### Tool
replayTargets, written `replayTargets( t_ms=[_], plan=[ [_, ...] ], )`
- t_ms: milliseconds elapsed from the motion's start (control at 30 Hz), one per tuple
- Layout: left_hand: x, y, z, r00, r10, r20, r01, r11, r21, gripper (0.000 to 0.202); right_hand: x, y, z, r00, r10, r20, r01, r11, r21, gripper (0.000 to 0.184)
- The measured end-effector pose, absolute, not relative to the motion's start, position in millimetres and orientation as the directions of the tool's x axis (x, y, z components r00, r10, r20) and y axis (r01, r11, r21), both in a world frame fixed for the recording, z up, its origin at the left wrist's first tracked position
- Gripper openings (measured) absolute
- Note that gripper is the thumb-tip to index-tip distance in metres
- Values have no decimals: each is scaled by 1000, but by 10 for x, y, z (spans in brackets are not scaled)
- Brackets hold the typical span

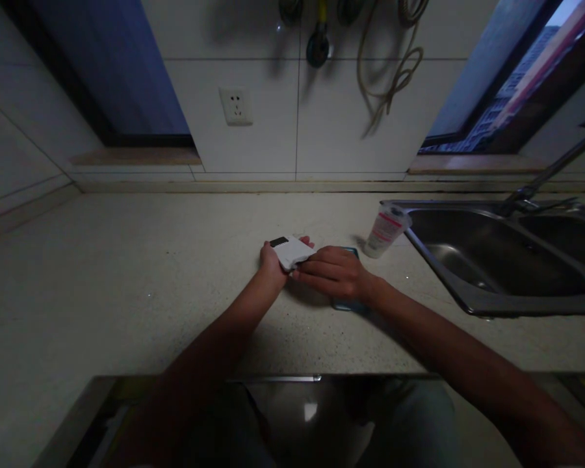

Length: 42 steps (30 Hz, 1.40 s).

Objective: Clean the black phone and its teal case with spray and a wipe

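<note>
A flat white phone-sized device (296,252) with a dark rectangle at one end is held above the counter. My left hand (272,260) cradles it from below and the left side, with fingertips showing past its far edge. At its lower right edge, my right hand (335,273) has its fingers closed together on the device; the fingertips' exact hold is partly hidden. Beneath my right hand lies a blue-edged flat object (347,305), mostly covered. A clear plastic cup (386,229) with pink print stands just right of it, looking tilted in this view.
The pale speckled countertop (127,273) runs along a white tiled wall. A steel double sink (497,260) with a faucet (521,198) is on the right. A wall socket (236,106), a yellow pipe (322,13) and a looped cord (387,91) are on the wall.
</note>
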State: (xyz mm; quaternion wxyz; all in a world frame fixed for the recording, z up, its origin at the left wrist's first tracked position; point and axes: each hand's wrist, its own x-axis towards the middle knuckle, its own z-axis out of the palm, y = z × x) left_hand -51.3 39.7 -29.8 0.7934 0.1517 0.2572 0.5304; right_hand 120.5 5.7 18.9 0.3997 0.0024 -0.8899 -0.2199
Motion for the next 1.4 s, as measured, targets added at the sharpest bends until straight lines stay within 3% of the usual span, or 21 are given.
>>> replayTargets(
  t_ms=[200, 467, 667, 867, 1000, 1167, 1300, 1400],
  plan=[
    [-572, 324, -223, 138, 933, -333, -808, 301, 507, 57, 1387, 265, 192, -635, -79, 768, 303, 889, 342, 9],
    [-590, 202, -283, 77, 956, -282, -796, 229, 561, 51, 1385, 270, 207, -452, 120, 884, 293, 956, 21, 23],
    [-546, 275, -187, 126, 952, -277, -838, 252, 484, 62, 1289, 167, 148, -438, 200, 877, 160, 977, -143, 24],
    [-478, 299, -14, 215, 913, -346, -806, 366, 466, 66, 1279, 257, 55, -413, 367, 834, 195, 930, -312, 14],
    [-439, 256, 59, 263, 896, -358, -751, 423, 507, 61, 1296, 286, 67, -264, 498, 826, 272, 860, -432, 12],
    [-392, 191, 31, 441, 827, -349, -642, 563, 521, 63, 1292, 282, 108, -52, 629, 775, 338, 742, -579, 10],
    [-375, 150, -32, 603, 747, -280, -577, 651, 493, 68, 1301, 357, 75, 59, 759, 649, 232, 621, -748, 18],
    [-365, 119, -32, 647, 722, -245, -566, 670, 481, 66, 1312, 401, 66, 111, 804, 584, 145, 568, -810, 23]
  ],
)
